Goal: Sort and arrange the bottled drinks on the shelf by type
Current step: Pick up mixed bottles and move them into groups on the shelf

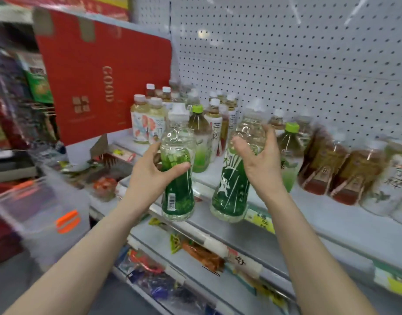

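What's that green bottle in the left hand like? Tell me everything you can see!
The clear plastic bottle with a green label has a white cap, pale liquid and a barcode low on its wrap. It is nearly upright, in front of the grey metal shelf's edge. The left hand grips its middle, thumb across the front. A matching green-labelled bottle in the right hand is beside it, apart.

Bare left hand [150, 172], bare right hand [262, 161]; forearms [93, 248] uncovered to frame edge.
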A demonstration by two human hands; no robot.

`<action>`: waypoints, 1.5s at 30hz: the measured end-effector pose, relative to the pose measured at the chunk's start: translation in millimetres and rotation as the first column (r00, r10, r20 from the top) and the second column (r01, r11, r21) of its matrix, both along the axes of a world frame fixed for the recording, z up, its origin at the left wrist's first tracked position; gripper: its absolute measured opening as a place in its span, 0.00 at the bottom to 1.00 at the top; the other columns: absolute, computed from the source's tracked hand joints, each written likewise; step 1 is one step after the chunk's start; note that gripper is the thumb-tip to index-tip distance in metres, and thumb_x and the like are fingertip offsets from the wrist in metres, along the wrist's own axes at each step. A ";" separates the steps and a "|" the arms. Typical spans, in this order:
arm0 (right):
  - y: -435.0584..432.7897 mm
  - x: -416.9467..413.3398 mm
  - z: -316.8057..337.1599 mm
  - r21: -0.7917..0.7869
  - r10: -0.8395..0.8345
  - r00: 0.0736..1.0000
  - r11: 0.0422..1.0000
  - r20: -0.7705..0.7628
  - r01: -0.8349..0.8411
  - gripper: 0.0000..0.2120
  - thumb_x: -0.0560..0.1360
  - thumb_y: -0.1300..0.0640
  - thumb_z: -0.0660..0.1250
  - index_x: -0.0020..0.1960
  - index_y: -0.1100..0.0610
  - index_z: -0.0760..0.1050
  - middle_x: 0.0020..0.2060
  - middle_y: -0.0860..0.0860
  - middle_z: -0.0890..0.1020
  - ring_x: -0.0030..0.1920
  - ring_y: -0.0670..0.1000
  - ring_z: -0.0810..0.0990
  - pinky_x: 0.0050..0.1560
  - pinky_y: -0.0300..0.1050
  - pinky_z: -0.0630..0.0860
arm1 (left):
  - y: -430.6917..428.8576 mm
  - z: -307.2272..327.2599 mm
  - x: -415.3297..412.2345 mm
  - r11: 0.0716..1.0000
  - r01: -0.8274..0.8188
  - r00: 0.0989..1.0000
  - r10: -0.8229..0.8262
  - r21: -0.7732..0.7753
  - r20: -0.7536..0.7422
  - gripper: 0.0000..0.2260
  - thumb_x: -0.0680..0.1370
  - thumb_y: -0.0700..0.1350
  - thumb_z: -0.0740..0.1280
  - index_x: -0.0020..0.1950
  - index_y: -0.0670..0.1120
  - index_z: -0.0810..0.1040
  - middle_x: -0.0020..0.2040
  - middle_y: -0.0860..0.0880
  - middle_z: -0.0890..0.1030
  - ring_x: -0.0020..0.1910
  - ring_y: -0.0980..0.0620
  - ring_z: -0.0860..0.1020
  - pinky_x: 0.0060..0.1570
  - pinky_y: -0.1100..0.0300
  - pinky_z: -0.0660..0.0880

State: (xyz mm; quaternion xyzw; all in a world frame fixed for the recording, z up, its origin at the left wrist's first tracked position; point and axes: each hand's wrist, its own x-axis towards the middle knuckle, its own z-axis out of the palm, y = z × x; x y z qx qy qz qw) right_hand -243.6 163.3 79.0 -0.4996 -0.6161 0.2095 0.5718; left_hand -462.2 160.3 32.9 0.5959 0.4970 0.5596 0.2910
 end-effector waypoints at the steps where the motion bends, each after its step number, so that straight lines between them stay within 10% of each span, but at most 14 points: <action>1: 4.5 -11.4 0.0 0.000 0.015 1.000 1.000 0.009 -0.015 0.37 0.74 0.44 0.69 0.77 0.52 0.57 0.75 0.48 0.63 0.66 0.40 0.59 0.65 0.40 0.57 | 4.3 -0.9 -10.1 1.000 -0.010 1.000 0.010 0.002 0.002 0.42 0.62 0.66 0.77 0.73 0.55 0.69 0.63 0.55 0.80 0.62 0.55 0.79 0.62 0.48 0.76; 11: 66.7 -88.6 -17.8 -0.001 0.090 0.996 0.996 -0.010 -0.090 0.33 0.71 0.39 0.69 0.70 0.46 0.62 0.64 0.36 0.68 0.65 0.38 0.65 0.56 0.23 0.60 | 71.6 -8.1 -73.5 1.000 -0.016 0.998 0.016 -0.002 0.064 0.46 0.61 0.68 0.76 0.75 0.53 0.67 0.63 0.55 0.80 0.61 0.56 0.79 0.62 0.50 0.76; 15: 98.8 -118.9 -18.3 0.025 0.113 0.994 0.993 0.008 -0.113 0.37 0.69 0.35 0.71 0.72 0.49 0.64 0.68 0.45 0.73 0.67 0.46 0.71 0.67 0.45 0.70 | 103.6 -2.4 -93.6 1.000 -0.010 0.998 0.009 0.016 0.067 0.32 0.67 0.60 0.76 0.69 0.55 0.73 0.58 0.55 0.83 0.57 0.56 0.81 0.59 0.47 0.78; 19: 125.1 -142.6 4.5 -0.002 0.173 0.980 0.985 0.095 -0.174 0.36 0.70 0.38 0.70 0.73 0.48 0.62 0.65 0.40 0.69 0.64 0.40 0.67 0.56 0.28 0.63 | 133.4 13.5 -114.5 0.997 -0.027 0.999 0.025 0.074 0.029 0.25 0.72 0.51 0.76 0.68 0.53 0.74 0.57 0.57 0.83 0.56 0.60 0.80 0.60 0.52 0.77; 23: 154.8 -157.8 42.9 -0.005 0.216 0.950 0.975 0.224 -0.220 0.41 0.70 0.38 0.71 0.76 0.51 0.59 0.73 0.45 0.67 0.68 0.44 0.68 0.66 0.42 0.65 | 161.5 27.3 -135.3 0.993 -0.024 1.000 0.022 0.117 0.013 0.25 0.72 0.51 0.76 0.67 0.54 0.75 0.57 0.57 0.83 0.56 0.59 0.81 0.61 0.50 0.76; 27: 192.3 -169.1 92.3 -0.059 0.263 0.929 0.965 0.260 -0.257 0.39 0.71 0.40 0.71 0.76 0.52 0.60 0.63 0.38 0.69 0.56 0.37 0.72 0.57 0.34 0.68 | 191.5 45.3 -149.8 0.991 -0.005 1.000 0.005 0.131 0.006 0.26 0.69 0.57 0.76 0.65 0.56 0.75 0.56 0.58 0.83 0.56 0.59 0.81 0.61 0.48 0.76; 32: 258.8 -167.3 145.5 -0.043 0.217 0.972 0.976 0.096 -0.213 0.32 0.69 0.43 0.76 0.67 0.51 0.67 0.60 0.49 0.80 0.57 0.51 0.82 0.60 0.57 0.78 | 236.6 80.6 -159.0 0.984 0.031 0.999 -0.032 0.175 0.007 0.26 0.67 0.61 0.75 0.63 0.55 0.77 0.55 0.58 0.84 0.55 0.59 0.81 0.60 0.48 0.77; 39: 334.7 -148.7 187.1 -0.013 0.108 0.986 0.994 -0.130 -0.111 0.27 0.71 0.57 0.76 0.65 0.57 0.68 0.53 0.53 0.82 0.45 0.51 0.85 0.38 0.46 0.81 | 304.4 135.6 -158.8 0.965 0.133 0.989 -0.145 0.225 0.034 0.23 0.70 0.56 0.75 0.63 0.50 0.77 0.54 0.55 0.84 0.53 0.59 0.82 0.56 0.57 0.77; 45: 393.4 -137.8 173.6 -0.146 0.002 0.997 0.989 0.082 0.010 0.30 0.69 0.57 0.78 0.66 0.59 0.69 0.54 0.52 0.81 0.48 0.50 0.83 0.49 0.45 0.81 | 350.6 151.6 -154.2 0.959 0.221 0.946 -0.255 0.175 0.201 0.23 0.71 0.53 0.73 0.64 0.47 0.77 0.55 0.51 0.84 0.51 0.58 0.83 0.47 0.63 0.76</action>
